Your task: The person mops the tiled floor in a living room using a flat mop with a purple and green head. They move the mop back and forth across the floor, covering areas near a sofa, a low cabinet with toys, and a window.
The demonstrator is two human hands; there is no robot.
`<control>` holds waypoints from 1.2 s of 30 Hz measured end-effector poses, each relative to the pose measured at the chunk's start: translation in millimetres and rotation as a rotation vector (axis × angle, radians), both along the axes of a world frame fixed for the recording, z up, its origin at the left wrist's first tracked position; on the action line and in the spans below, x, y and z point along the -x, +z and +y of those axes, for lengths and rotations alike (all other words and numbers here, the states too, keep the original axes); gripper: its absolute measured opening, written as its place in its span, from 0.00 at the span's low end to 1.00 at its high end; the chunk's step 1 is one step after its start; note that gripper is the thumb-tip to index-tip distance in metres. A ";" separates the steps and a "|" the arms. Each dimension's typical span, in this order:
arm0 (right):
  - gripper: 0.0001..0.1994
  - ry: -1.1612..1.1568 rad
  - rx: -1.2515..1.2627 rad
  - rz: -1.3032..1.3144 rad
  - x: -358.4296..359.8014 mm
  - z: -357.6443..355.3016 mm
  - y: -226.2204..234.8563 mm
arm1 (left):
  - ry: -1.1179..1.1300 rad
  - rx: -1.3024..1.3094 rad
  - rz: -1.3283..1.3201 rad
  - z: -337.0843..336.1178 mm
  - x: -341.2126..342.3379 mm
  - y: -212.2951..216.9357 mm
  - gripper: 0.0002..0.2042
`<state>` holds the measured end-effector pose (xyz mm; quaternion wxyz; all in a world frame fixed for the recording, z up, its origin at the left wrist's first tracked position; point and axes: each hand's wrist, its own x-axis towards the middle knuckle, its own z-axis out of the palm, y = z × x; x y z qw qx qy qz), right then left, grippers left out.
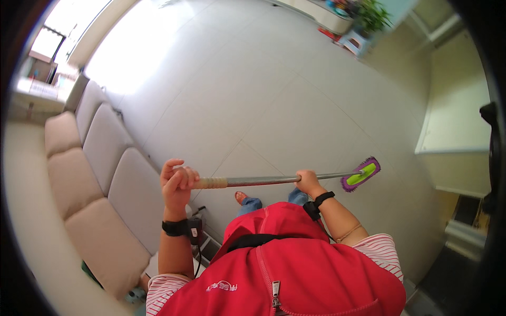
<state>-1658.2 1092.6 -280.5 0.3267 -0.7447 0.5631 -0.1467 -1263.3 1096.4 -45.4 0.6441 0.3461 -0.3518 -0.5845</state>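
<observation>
A flat mop [265,180] with a metal pole lies across the view in front of my body. My left hand [178,179] is at the beige grip on the pole's end, its fingers curled around it. Farther along the pole, my right hand [309,181] is wrapped around the metal shaft. The mop head [361,174], bright green with a purple fringed pad, rests on the tiled floor to the right. Dark straps with small devices sit on both wrists.
A beige cushioned sofa [118,152] runs along the left. Pale floor tiles [253,89] stretch ahead. At the far right stand a potted plant [372,17] and a small white-blue stool [354,42]. White cabinet-like panels [456,100] line the right side. My sandalled foot [241,197] is below the pole.
</observation>
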 end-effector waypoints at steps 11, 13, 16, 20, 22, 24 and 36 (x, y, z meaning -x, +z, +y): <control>0.04 0.688 0.046 -0.024 -397.7 -17.3 47.1 | 0.668 0.369 -0.133 211.5 -266.4 82.3 0.18; 0.04 0.772 0.040 -0.055 -452.5 -22.1 58.4 | 0.698 0.373 -0.153 236.4 -282.3 99.5 0.16; 0.04 0.908 0.054 -0.109 -522.7 -26.9 72.6 | 0.726 0.385 -0.170 260.0 -290.7 125.9 0.14; 0.04 1.101 0.048 -0.177 -607.5 -28.8 89.8 | 0.902 0.408 -0.350 271.2 -284.6 155.1 0.10; 0.04 1.197 0.075 -0.226 -651.2 -27.0 96.2 | 1.068 0.360 -0.461 274.9 -282.5 164.0 0.08; 0.03 1.259 0.053 -0.256 -695.1 -19.2 99.0 | 1.159 0.381 -0.520 278.7 -287.3 168.2 0.07; 0.06 1.292 0.068 -0.244 -941.2 -12.6 27.8 | 1.386 0.127 -0.824 214.2 -435.8 89.0 0.10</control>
